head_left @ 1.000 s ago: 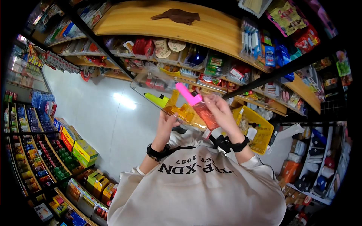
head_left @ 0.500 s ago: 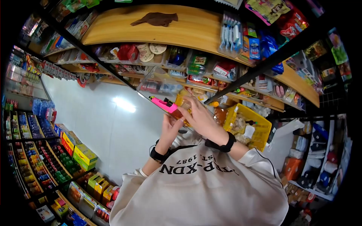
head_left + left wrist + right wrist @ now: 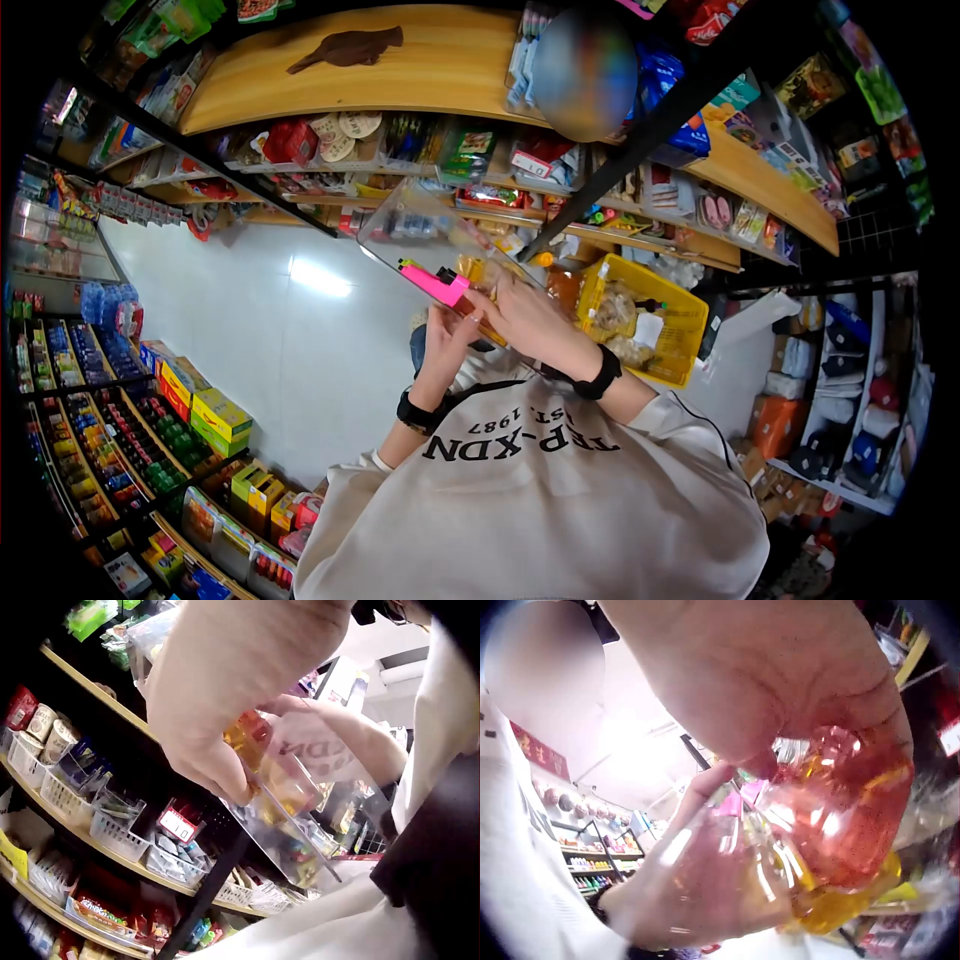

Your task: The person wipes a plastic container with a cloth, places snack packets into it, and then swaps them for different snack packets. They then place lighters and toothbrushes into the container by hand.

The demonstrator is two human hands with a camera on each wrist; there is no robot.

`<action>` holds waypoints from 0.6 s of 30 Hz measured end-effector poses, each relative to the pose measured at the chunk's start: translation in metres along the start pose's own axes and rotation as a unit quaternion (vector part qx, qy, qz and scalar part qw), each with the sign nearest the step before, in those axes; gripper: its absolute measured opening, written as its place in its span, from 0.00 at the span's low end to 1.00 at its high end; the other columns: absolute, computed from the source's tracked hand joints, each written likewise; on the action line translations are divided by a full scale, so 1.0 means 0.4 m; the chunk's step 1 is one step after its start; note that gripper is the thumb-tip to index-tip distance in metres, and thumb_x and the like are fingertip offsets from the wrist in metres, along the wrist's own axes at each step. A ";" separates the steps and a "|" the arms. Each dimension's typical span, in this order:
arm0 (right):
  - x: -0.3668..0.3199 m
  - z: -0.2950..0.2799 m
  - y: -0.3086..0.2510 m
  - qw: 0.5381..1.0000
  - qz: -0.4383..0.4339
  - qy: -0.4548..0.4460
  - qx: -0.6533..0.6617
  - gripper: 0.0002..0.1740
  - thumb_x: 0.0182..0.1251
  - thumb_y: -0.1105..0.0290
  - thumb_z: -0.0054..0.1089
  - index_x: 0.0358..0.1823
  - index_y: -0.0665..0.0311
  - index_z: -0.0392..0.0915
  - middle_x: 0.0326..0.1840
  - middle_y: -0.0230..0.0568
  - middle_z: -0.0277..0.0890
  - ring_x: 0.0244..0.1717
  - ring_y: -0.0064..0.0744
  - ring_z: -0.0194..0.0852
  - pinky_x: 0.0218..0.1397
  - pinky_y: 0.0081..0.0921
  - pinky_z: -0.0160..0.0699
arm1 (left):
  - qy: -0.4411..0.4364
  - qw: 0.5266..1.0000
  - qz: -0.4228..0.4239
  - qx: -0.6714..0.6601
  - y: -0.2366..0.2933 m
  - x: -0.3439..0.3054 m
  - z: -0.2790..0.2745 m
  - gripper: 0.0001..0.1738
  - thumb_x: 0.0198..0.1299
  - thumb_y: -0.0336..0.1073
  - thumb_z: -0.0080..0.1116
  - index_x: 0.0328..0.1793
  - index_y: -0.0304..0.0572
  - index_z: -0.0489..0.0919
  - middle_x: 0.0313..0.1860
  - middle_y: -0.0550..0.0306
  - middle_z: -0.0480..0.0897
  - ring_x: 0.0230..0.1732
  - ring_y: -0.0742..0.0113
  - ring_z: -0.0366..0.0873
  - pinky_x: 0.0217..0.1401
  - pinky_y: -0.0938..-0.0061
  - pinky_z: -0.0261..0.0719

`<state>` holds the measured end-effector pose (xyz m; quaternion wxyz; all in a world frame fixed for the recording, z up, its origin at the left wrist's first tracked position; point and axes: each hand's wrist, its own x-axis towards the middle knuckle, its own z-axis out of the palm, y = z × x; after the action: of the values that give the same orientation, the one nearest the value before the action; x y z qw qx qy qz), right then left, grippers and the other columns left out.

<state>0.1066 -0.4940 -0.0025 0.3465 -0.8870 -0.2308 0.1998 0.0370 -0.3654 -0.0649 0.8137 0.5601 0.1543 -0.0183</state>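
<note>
A clear plastic bin (image 3: 405,225) is held up tilted in front of the chest. My left hand (image 3: 447,345) grips its near side, and in the left wrist view the fingers (image 3: 225,769) curl over the bin's edge. My right hand (image 3: 530,318) reaches into the bin and holds a toy water gun with a bright pink top (image 3: 440,288). Its see-through red body (image 3: 840,825) lies under the palm in the right wrist view. Beside it in the bin is a see-through yellow piece (image 3: 840,904), partly hidden by the red one.
A yellow basket (image 3: 695,330) with bagged goods stands to the right. Ahead, wooden shelves (image 3: 440,70) carry bins of packets, and a brown flat item (image 3: 345,48) lies on the top board. Black posts (image 3: 640,150) cross in front. Stocked racks (image 3: 120,430) line the left.
My right hand has brought the pink-topped water gun down and left into the bin. The bin has stayed in my left hand. The head view has swung to the right.
</note>
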 end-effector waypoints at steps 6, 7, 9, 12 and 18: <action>-0.037 -0.020 0.028 0.991 0.018 -0.060 -0.120 0.34 0.68 0.50 0.38 0.45 0.85 0.64 0.17 0.57 0.73 0.24 0.54 0.76 0.28 0.39 0.76 | 0.021 0.996 -0.067 0.053 -0.008 -0.022 0.016 0.24 0.62 0.42 0.49 0.60 0.37 0.61 0.51 0.55 0.72 0.48 0.71 0.73 0.43 0.79 0.78; -0.047 -0.018 0.042 0.994 -0.009 -0.050 -0.102 0.33 0.66 0.52 0.42 0.47 0.85 0.64 0.19 0.57 0.74 0.26 0.55 0.76 0.29 0.39 0.76 | 0.027 0.997 -0.054 0.043 -0.031 -0.019 0.002 0.24 0.62 0.42 0.48 0.60 0.37 0.61 0.52 0.54 0.72 0.49 0.70 0.74 0.43 0.77 0.78; -0.068 -0.028 0.054 0.995 -0.038 -0.041 -0.082 0.32 0.64 0.54 0.46 0.49 0.84 0.63 0.21 0.58 0.74 0.27 0.56 0.76 0.30 0.39 0.76 | 0.035 0.998 -0.040 0.032 -0.051 -0.017 -0.009 0.23 0.63 0.42 0.47 0.60 0.37 0.61 0.52 0.53 0.72 0.50 0.68 0.74 0.44 0.76 0.79; -0.092 -0.042 0.053 0.996 -0.065 -0.062 0.005 0.32 0.57 0.61 0.55 0.55 0.80 0.60 0.32 0.62 0.74 0.34 0.57 0.75 0.37 0.39 0.76 | 0.055 0.997 -0.021 -0.043 -0.047 -0.022 -0.002 0.24 0.61 0.40 0.51 0.58 0.37 0.61 0.49 0.55 0.72 0.45 0.71 0.75 0.41 0.78 0.80; -0.105 -0.042 0.052 0.995 -0.088 -0.011 0.034 0.33 0.52 0.68 0.59 0.58 0.74 0.59 0.48 0.65 0.66 0.47 0.59 0.69 0.47 0.40 0.72 | 0.043 0.998 -0.029 0.019 -0.024 -0.034 0.015 0.23 0.60 0.39 0.51 0.59 0.38 0.61 0.48 0.56 0.72 0.45 0.71 0.74 0.40 0.79 0.79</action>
<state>0.0868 -0.5393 0.0027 0.3899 -0.8487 -0.3052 0.1860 0.0234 -0.3766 -0.0680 0.7947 0.5711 0.2046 -0.0208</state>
